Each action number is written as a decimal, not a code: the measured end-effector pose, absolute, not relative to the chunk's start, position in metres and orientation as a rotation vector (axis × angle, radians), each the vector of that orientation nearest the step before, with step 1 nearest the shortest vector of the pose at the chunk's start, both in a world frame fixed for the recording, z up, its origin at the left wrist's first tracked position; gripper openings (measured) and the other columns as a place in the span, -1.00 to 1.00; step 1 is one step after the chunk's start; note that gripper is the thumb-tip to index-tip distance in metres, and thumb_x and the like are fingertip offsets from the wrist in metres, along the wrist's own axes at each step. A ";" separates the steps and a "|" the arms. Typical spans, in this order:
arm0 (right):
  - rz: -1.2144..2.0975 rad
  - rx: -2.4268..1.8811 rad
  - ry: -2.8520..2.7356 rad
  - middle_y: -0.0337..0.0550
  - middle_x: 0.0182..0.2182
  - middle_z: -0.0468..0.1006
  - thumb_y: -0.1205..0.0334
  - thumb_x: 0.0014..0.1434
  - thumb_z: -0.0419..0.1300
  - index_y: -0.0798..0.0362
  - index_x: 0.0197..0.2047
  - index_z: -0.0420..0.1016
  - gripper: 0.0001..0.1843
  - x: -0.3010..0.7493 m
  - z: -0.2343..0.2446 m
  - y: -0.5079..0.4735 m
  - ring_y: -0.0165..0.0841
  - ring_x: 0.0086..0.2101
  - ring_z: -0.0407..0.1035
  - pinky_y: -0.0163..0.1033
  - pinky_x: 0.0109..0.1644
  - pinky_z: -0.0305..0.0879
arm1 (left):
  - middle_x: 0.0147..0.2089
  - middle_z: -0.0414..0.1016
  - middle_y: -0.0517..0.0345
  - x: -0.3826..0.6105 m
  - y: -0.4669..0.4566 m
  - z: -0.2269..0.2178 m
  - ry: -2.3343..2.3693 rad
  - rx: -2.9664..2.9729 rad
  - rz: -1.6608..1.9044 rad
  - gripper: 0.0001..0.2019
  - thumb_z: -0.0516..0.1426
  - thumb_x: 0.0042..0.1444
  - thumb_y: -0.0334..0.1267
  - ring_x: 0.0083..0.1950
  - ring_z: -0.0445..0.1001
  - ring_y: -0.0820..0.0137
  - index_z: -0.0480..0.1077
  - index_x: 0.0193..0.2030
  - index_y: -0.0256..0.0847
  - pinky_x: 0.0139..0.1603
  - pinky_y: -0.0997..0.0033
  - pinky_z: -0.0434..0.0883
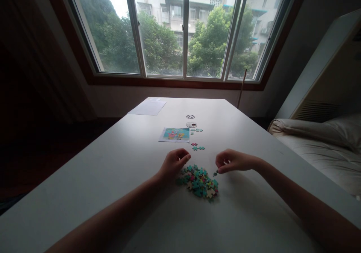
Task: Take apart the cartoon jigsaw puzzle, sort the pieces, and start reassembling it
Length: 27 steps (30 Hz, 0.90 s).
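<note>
A pile of small jigsaw puzzle pieces (200, 183), mostly teal with some pink, yellow and cream, lies on the white table. At its upper left edge my left hand (175, 162) is curled, thumb close to the bent fingers; whatever may be between them is hidden. Right of the pile, my right hand (229, 160) pinches a small dark teal puzzle piece (215, 173) at its fingertips. Beyond the hands lie loose pieces: a pink one (194, 144), a few joined teal ones (198, 148) and another short teal row (196, 130).
A cartoon picture card (175, 134) lies beyond my left hand. Two round items (191, 124) are farther up the table (113, 159). Paper sheets (148, 107) lie at the far left corner. A padded seat (318, 136) stands to the right, a window behind.
</note>
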State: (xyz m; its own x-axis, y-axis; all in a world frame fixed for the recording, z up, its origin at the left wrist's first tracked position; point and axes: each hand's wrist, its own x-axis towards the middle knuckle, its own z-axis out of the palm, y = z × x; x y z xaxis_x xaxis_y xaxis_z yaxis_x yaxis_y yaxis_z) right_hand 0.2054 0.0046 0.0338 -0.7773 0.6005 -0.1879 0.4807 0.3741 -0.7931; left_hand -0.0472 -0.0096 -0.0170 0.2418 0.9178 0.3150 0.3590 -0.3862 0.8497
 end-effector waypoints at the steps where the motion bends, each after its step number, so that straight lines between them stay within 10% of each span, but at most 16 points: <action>1: 1.337 -1.003 -2.404 -0.29 -0.55 0.30 0.04 -0.04 0.20 0.16 -0.42 0.38 -0.69 0.203 0.033 0.004 -0.53 -0.52 0.12 -0.39 -0.44 0.07 | -0.57 0.31 0.24 -0.045 -0.012 -0.015 1.159 1.927 1.090 -0.80 0.05 0.02 -0.22 -0.53 0.23 0.51 0.37 -0.48 -0.30 -0.49 0.54 0.20; 19: 1.268 -1.017 -1.890 -0.30 -0.59 0.30 -0.03 -0.08 0.21 0.13 -0.46 0.34 -0.64 0.167 0.003 -0.014 -0.51 -0.54 0.15 -0.36 -0.46 0.08 | -0.55 0.36 0.23 -0.030 -0.030 -0.005 1.059 2.162 1.029 -0.86 0.07 0.02 -0.29 -0.52 0.24 0.53 0.39 -0.46 -0.29 -0.46 0.56 0.21; 27: 0.256 -0.943 -2.247 -0.21 -0.48 0.42 0.14 0.13 0.07 0.06 -0.29 0.38 -0.82 0.171 0.007 -0.021 -0.43 -0.44 0.27 -0.28 -0.28 0.13 | -0.53 0.34 0.21 -0.034 -0.025 -0.005 1.043 1.931 1.019 -0.81 0.07 0.03 -0.23 -0.50 0.23 0.51 0.37 -0.46 -0.32 -0.48 0.56 0.20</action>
